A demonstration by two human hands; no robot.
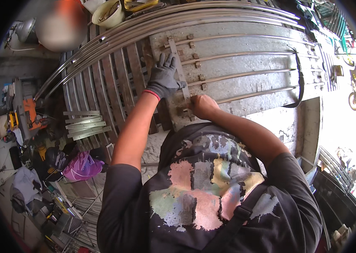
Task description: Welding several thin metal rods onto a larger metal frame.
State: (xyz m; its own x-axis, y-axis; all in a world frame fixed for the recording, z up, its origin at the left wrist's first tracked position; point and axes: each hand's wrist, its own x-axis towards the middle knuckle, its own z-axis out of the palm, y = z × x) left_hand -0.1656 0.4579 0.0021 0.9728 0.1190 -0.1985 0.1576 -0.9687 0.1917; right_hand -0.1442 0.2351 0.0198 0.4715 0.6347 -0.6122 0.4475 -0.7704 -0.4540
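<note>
My left hand (pixel 162 78), in a dark grey glove with a red cuff, lies spread open beside a flat metal crossbar (pixel 178 61), its thumb reaching over the bar. My bare right hand (pixel 204 107) is closed near the bar's lower end; whatever its fingers hold is hidden. From this crossbar several slim metal tubes (pixel 245 74) run to the right over a grey metal tabletop (pixel 237 64). Small metal blocks (pixel 195 56) sit along the tubes close to the bar. A black strap (pixel 300 80) hangs across the tubes' right-hand part.
Long shiny pipes (pixel 199 19) curve along the table's far side. Slatted metal bars (pixel 121 69) extend left, with short flat strips (pixel 86 125) stacked on them. A pale bucket (pixel 108 14) stands at the back. A purple bag (pixel 83 165) and tools lie at the lower left.
</note>
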